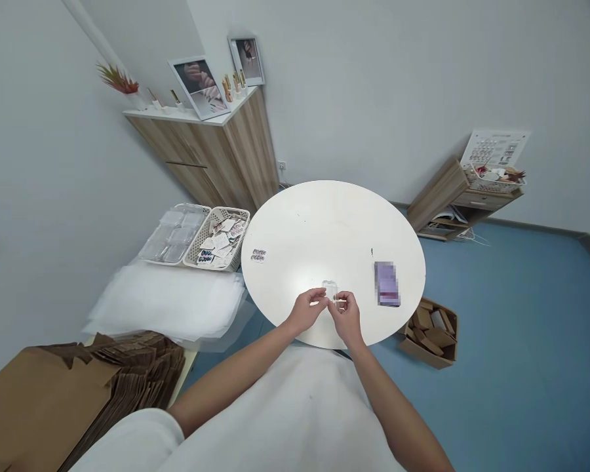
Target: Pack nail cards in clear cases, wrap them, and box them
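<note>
Close to the front edge of the round white table (334,223), both hands grip a small clear plastic case (330,286). My left hand (307,311) has its fingers bent around the case's left side, with the thumb at the near edge. My right hand (347,316) pinches it from the right, fingers curled. Whether the case holds anything is too small to tell. To the left lies a card of dark press-on nails (258,255). On the right are a blurred purple packet (387,284) and a tiny dark piece (372,252).
Left of the table stand a basket of cards (221,242), a basket of clear plastic boxes (174,233), a stack of translucent sheets (167,298) and flat brown cardboard (54,400). A carton of small boxes (430,331) sits on the floor at right. Behind is a wooden cabinet (226,157).
</note>
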### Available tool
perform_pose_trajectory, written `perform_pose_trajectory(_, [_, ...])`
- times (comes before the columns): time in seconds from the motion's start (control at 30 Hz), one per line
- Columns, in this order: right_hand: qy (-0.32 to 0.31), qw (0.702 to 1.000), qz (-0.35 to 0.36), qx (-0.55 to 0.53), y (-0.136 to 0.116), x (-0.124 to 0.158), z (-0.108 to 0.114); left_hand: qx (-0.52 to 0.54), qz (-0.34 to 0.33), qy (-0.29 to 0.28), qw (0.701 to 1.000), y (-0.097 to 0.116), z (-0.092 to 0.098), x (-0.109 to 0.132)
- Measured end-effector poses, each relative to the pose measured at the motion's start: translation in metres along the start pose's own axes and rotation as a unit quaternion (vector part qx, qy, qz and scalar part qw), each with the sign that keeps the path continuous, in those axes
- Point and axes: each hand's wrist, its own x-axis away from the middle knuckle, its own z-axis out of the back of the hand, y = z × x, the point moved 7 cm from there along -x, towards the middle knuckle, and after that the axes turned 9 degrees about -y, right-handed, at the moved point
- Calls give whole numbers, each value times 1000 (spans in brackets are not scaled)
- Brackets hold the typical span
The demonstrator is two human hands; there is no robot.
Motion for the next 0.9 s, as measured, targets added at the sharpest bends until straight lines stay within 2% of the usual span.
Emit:
perform_pose_trajectory(0.2, [-48, 984, 114, 131, -26, 3, 4, 108, 46, -32, 993, -4, -19, -11])
perform_pose_trajectory(0.33, [-74, 974, 137, 162, -29, 8, 2, 144, 61, -25, 987, -8, -19, -19])
perform_pose_trajectory(0.47, [-21, 978, 109, 179, -18, 11, 11, 192, 93, -16, 977, -15, -9, -26])
perform_pose_trajectory(0.6, [3, 987, 50, 152, -10, 9, 14, 213, 116, -52, 969, -16, 6, -27])
perform_pose_trajectory(0.73, [-19, 998, -11, 54, -8, 5, 5, 188, 121, -85, 971, -13, 22, -24])
perform_pose_trajectory(0.9, [-18, 995, -52, -82, 1, 2, -6, 108, 107, -119, 981, -11, 37, -21])
